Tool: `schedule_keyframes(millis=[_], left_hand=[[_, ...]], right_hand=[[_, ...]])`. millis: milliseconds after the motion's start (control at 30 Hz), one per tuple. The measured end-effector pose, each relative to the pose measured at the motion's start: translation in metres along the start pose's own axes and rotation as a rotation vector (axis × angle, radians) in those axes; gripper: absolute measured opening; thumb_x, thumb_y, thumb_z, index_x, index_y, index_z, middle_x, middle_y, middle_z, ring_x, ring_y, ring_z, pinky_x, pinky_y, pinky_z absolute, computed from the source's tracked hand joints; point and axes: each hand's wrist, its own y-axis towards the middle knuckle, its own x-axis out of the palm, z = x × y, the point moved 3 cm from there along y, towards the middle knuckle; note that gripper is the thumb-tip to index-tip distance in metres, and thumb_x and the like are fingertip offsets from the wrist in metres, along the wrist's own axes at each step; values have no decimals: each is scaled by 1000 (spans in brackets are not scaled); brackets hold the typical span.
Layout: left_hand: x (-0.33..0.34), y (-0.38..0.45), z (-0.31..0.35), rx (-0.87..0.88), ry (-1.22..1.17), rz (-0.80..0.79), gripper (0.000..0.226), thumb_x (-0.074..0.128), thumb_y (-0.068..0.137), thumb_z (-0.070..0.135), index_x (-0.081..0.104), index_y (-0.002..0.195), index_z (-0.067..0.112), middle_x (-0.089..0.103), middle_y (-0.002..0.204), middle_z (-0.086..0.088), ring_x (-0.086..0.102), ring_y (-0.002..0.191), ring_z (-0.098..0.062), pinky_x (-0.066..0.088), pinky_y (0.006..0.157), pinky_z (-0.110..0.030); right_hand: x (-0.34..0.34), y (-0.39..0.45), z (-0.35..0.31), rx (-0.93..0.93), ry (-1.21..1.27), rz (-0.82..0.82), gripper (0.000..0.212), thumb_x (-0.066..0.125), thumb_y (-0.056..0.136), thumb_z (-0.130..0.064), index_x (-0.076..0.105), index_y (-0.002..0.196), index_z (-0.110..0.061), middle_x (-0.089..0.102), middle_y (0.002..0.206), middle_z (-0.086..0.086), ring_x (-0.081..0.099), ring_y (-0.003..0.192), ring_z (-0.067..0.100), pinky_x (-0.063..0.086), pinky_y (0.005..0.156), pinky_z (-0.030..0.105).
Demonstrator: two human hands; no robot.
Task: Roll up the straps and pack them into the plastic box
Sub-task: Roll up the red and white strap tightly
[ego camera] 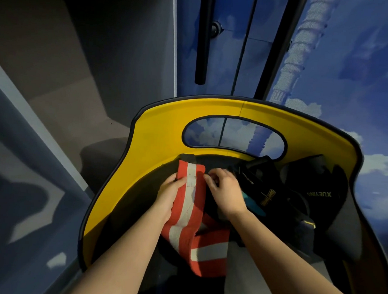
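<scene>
Red strap [191,204], white stripe down its middle, lies across the dark seat of a yellow chair [158,132]; its far end sits at 12 o'clock from the hands, and the rest trails toward 6 o'clock, folding over itself low in view.

Left hand [167,195] rests on the strap's left edge, fingers fairly straight, pressing rather than curled round it. Right hand [225,190] is at the strap's right edge near the far end; fingers bent, seemingly pinching the edge, though blur hides the exact hold.

Black straps [275,190] with printed lettering lie heaped at 3 o'clock from the hands, unrolled. No plastic box in view.

Step, as I read it: squaring up the red strap's far end to start its roll; nothing rolled yet, so early in the task.

Next move likely calls for tucking the end tight and rolling toward 6 o'clock, both hands keeping the edges level so the coil does not skew.
</scene>
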Motion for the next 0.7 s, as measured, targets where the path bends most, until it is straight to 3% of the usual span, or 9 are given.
schedule_keyframes(millis=[100,233,367,500,633,700], left_hand=[[1,6,5,-21,45,18,40,59,85,51,56,119,30,65,112,1,62,102,-22,50,89,-38],[0,15,9,117,44,38,40,60,90,21,53,129,26,63,121,-4,61,107,-24,49,96,-47],[6,15,14,247,60,-32,42,58,91,13,51,131,25,62,124,-4,59,112,-22,47,99,-45],[14,16,18,318,88,-76,43,56,92,10,50,131,26,62,124,-2,58,114,-17,47,100,-42],[9,23,16,254,30,-78,53,60,89,6,43,136,25,60,126,-5,58,114,-21,46,100,-45],[6,26,15,230,47,-100,59,60,88,2,39,138,24,59,129,-6,57,116,-22,45,101,-45]], right_hand=[[16,12,-4,114,51,-167,35,55,92,-27,59,124,-13,65,117,8,57,109,24,42,94,29],[16,15,-4,196,271,-105,39,60,89,-14,56,128,-16,63,119,1,56,101,10,40,86,16],[15,20,-10,199,583,2,43,61,90,-19,52,132,-19,57,114,-7,54,103,7,42,88,19],[20,43,-10,259,801,66,30,65,87,-12,61,116,-20,63,118,3,59,110,17,48,99,37],[25,60,-9,205,816,76,30,62,85,3,61,107,-18,64,111,3,59,101,12,48,91,27],[30,64,-5,203,842,71,31,61,85,4,61,103,-21,64,111,4,60,105,18,47,92,31]])
